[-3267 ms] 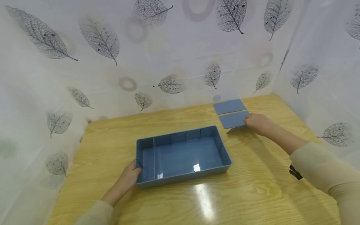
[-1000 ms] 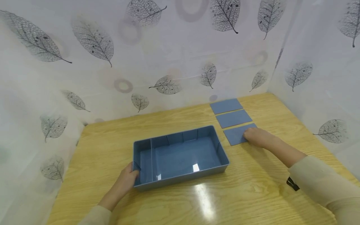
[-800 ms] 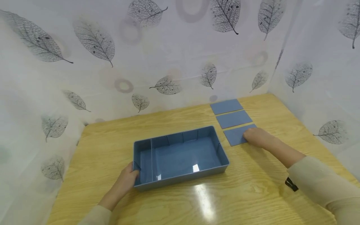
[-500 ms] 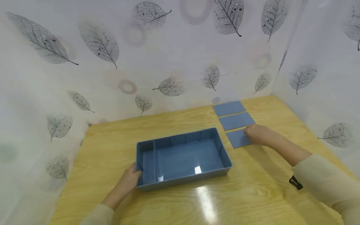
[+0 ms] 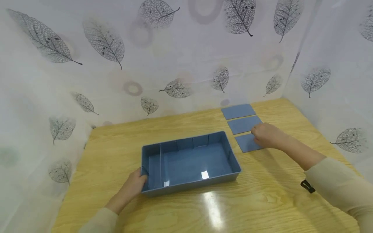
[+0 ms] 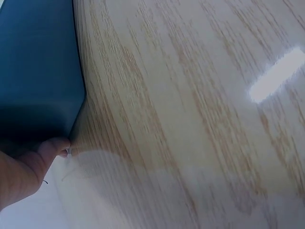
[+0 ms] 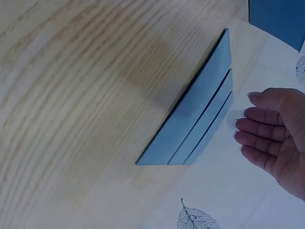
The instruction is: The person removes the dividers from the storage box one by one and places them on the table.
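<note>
A blue plastic tray [image 5: 192, 183] with one thin divider [image 5: 160, 165] near its left end sits mid-table. My left hand [image 5: 134, 184] grips the tray's left end, thumb at the rim; the left wrist view shows a fingertip [image 6: 50, 149] against the tray corner [image 6: 38, 76]. Three flat blue panels lie in a row to the tray's right: far panel [image 5: 238, 111], middle panel [image 5: 243, 124], near panel [image 5: 247, 143]. My right hand [image 5: 259, 134] hovers over the near panel's right part. In the right wrist view the hand [image 7: 267, 136] has straight fingers, apart from the panels [image 7: 190, 121].
The wooden table [image 5: 262, 200] is walled by leaf-print white curtains [image 5: 175, 58] at the back, left and right. Bare wood lies in front of the tray and right of the panels. A glare spot [image 5: 214, 210] shines near the front edge.
The right hand laid a third panel flat nearest the tray, then lifted off it and drifted slightly toward the middle panel. The left hand and the tray stayed put.
</note>
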`<action>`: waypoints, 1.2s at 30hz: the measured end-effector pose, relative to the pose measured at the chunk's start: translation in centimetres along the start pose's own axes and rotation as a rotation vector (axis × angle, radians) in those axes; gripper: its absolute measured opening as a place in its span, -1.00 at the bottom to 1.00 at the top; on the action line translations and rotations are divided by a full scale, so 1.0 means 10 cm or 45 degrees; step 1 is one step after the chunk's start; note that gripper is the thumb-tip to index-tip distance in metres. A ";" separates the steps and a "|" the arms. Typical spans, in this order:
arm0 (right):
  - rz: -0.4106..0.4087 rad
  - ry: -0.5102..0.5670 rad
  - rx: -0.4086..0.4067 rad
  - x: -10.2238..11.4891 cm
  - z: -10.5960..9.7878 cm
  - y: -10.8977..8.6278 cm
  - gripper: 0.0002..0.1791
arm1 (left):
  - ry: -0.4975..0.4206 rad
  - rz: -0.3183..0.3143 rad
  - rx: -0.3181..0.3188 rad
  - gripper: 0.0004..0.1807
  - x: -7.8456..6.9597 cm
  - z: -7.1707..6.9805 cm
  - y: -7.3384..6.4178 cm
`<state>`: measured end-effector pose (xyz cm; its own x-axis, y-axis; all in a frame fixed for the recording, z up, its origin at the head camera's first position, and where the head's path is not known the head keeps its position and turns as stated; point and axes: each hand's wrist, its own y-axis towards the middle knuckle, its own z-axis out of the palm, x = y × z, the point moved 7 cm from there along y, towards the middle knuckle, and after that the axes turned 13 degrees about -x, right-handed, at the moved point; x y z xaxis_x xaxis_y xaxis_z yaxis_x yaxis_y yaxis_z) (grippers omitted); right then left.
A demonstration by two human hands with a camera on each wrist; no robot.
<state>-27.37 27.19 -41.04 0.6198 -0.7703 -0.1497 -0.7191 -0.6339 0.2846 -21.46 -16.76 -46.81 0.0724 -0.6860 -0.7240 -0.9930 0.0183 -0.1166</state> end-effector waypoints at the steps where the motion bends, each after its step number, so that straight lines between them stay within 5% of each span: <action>1: -0.010 0.001 -0.003 0.01 -0.02 0.01 -0.75 | 0.004 0.000 0.009 -0.50 0.00 0.00 0.00; 23: 0.005 0.016 0.077 0.10 -0.24 0.38 -0.84 | 0.003 -0.038 0.026 -0.54 -0.02 0.00 0.02; 36: -0.090 -0.031 0.175 0.51 -0.31 0.78 -0.85 | -0.023 -0.043 0.040 -0.57 -0.02 -0.01 0.02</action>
<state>-28.83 18.58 -36.61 0.6639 -0.7238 -0.1881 -0.7112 -0.6888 0.1404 -21.64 -16.68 -46.65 0.1078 -0.6734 -0.7314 -0.9866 0.0184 -0.1622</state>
